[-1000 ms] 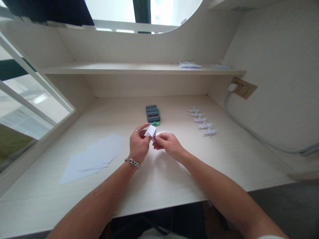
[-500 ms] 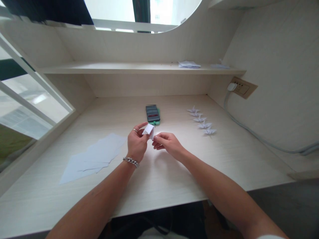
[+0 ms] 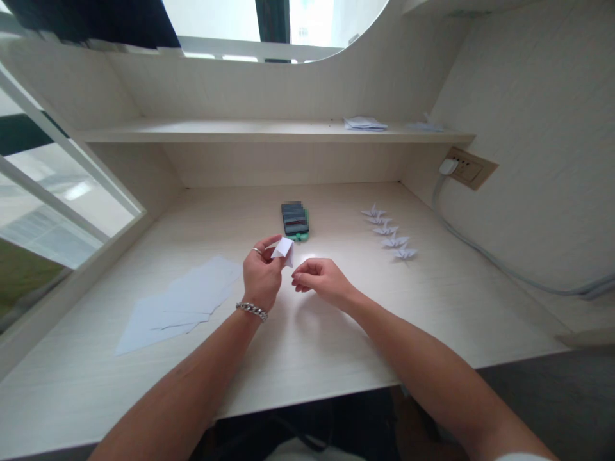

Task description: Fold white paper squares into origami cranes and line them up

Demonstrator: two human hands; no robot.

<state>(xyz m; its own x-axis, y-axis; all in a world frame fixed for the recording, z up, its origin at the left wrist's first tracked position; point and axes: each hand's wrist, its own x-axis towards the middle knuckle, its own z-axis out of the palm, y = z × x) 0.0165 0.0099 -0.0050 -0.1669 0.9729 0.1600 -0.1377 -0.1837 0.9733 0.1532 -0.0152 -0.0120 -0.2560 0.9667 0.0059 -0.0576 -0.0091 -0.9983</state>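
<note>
Pinched in my left hand (image 3: 262, 275) is a small piece of folded white paper (image 3: 284, 249), its flaps standing apart. A ring and a chain bracelet are on that hand and wrist. My right hand (image 3: 321, 280) is just to the right, a small gap from the paper. Its fingers are curled together, and nothing shows between them. Beyond the left fingertips lies a phone (image 3: 295, 219) with a green edge. Several folded paper cranes (image 3: 394, 242) stand in a row on the right side of the desk.
White paper sheets (image 3: 187, 294) lie on the left of the desk (image 3: 336, 358). A shelf (image 3: 240, 131) across the back holds folded papers (image 3: 365, 123). On the right wall, a plug sits in a socket (image 3: 469, 169), its grey cable (image 3: 504, 269) running along the desk.
My right hand has let go of the folded paper's edge, leaving a gap between them. My left hand has shifted slightly left with the paper.
</note>
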